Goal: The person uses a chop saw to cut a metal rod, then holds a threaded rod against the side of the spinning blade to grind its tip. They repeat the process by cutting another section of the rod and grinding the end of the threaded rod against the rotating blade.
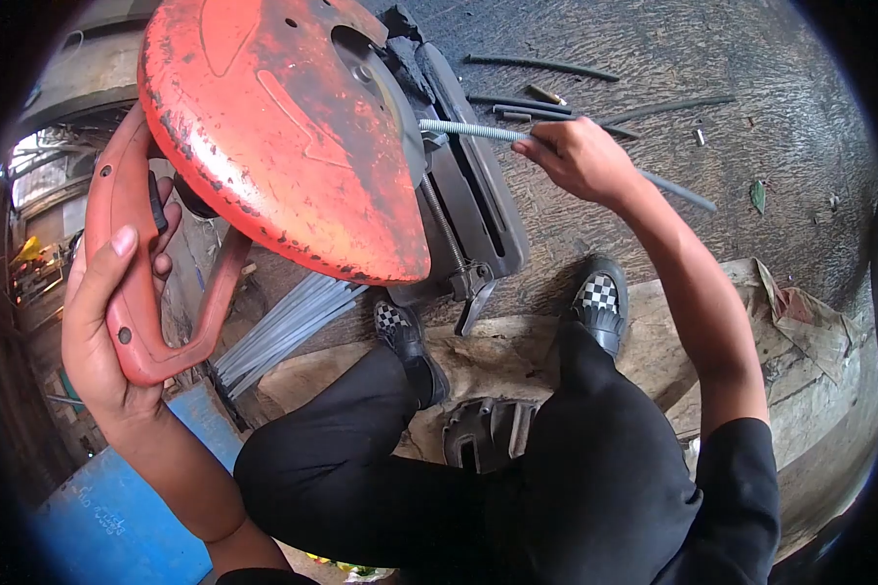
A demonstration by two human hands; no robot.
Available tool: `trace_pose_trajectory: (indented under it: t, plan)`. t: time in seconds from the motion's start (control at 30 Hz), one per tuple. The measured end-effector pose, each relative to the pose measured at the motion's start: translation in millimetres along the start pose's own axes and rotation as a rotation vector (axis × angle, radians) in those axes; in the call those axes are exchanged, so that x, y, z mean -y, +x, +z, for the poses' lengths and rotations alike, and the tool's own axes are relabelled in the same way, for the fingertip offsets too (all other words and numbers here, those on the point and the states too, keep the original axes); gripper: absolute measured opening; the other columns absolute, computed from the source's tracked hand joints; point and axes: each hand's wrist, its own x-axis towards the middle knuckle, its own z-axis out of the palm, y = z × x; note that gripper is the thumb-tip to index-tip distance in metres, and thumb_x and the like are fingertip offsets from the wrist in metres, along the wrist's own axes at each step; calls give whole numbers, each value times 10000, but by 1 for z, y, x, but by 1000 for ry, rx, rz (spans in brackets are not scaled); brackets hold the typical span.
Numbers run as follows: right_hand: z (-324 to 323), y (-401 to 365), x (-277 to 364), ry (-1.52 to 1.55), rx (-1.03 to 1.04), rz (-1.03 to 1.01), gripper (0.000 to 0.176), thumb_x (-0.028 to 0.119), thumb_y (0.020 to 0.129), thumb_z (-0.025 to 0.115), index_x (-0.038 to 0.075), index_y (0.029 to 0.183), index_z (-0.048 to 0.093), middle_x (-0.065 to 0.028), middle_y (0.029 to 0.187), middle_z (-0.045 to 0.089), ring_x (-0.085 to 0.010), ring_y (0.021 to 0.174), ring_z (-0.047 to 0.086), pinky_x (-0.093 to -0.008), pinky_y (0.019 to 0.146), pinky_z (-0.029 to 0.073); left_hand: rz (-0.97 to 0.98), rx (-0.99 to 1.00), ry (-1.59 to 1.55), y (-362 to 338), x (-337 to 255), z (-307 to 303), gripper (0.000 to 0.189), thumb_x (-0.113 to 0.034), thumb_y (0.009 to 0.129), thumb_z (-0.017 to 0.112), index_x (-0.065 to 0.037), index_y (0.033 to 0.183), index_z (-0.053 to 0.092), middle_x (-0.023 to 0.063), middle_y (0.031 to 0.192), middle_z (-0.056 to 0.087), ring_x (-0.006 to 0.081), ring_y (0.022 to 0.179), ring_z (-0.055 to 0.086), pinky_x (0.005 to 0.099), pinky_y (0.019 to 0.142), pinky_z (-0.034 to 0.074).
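My left hand [102, 322] is wrapped round the red handle [127, 302] of a chop saw, its thumb lying across the grip near the black trigger [157, 205]. The saw's worn red blade guard [283, 146] hides most of the grey cutting disc [400, 97]. My right hand [583, 161] is closed round a thin grey rod [468, 129] with a ribbed, thread-like end. That end reaches to the edge of the disc above the saw's dark base [488, 195]; the rod's smooth tail slants out beyond my wrist.
Several dark rods [541, 66] and short cut pieces lie on the rough floor beyond my right hand. A bundle of grey rods [288, 327] rests below the guard. The clamp lever [475, 307] sticks out toward my shoes. At lower left is a blue panel [127, 497].
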Motion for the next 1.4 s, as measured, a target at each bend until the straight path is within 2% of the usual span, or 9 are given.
trace_pose_trajectory:
  t: [0.03, 0.1, 0.23, 0.3, 0.4, 0.77, 0.87, 0.93, 1.4]
  plan:
    - [-3, 1, 3, -22, 37, 36, 406, 393, 887, 575, 23, 731, 632, -168, 617, 596, -376, 633, 600, -454, 592, 484, -3, 2, 3, -1, -1, 2, 558, -150, 848, 607, 80, 1317, 409, 202, 1189, 570, 186, 1009, 580, 241, 798, 452]
    - [-7, 3, 7, -61, 32, -1, 400, 394, 888, 572, 29, 742, 644, -167, 632, 608, -373, 646, 610, -453, 602, 494, 11, -52, -13, -3, -2, 8, 477, -139, 861, 612, 47, 1268, 447, 134, 1019, 600, 140, 765, 565, 234, 728, 482]
    - [-6, 10, 6, -184, 41, -72, 364, 390, 887, 566, 60, 797, 691, -169, 666, 633, -361, 671, 636, -447, 624, 517, 7, -4, -36, -1, 0, 4, 440, -133, 867, 605, 45, 1246, 466, 116, 970, 608, 146, 775, 569, 246, 739, 479]
    - [-10, 13, 6, -229, 51, -111, 323, 375, 885, 568, 91, 854, 718, -161, 669, 641, -348, 659, 642, -430, 612, 527, -22, -31, 2, 1, 2, -8, 520, -157, 841, 627, 90, 1264, 454, 165, 1108, 596, 149, 866, 580, 231, 775, 464]
    - [-17, 16, 12, -294, 54, -96, 293, 360, 877, 576, 108, 861, 723, -163, 667, 641, -348, 632, 639, -426, 591, 527, -60, -41, -22, 3, 2, -14, 493, -152, 835, 638, 88, 1234, 474, 143, 1026, 611, 138, 788, 569, 231, 761, 471]
    - [-28, 26, 19, -427, -4, -173, 304, 338, 867, 589, 67, 774, 690, -161, 666, 641, -344, 630, 648, -424, 574, 529, -69, -77, -37, 1, 1, -10, 504, -139, 848, 629, 87, 1258, 442, 165, 1038, 616, 151, 792, 576, 252, 773, 480]
    - [-33, 25, 23, -448, -19, -180, 295, 338, 862, 595, 72, 780, 693, -160, 675, 644, -338, 625, 651, -423, 572, 530, -87, -106, -38, 0, -1, -8, 380, -141, 856, 631, 34, 1173, 515, 94, 915, 633, 155, 807, 601, 292, 745, 519]
    - [-29, 26, 19, -437, -65, -227, 298, 341, 862, 605, 69, 763, 676, -148, 625, 617, -332, 588, 631, -420, 534, 511, -96, -112, -37, 2, 0, -14, 499, -138, 841, 639, 79, 1251, 455, 152, 1024, 618, 160, 805, 580, 261, 774, 485]
    - [-45, 9, 39, -478, -30, -253, 287, 340, 858, 621, 76, 755, 668, -116, 565, 591, -297, 513, 605, -398, 475, 487, -101, -84, -82, 3, 1, -9, 468, -107, 841, 628, 94, 1231, 465, 151, 945, 631, 171, 794, 593, 266, 742, 497]
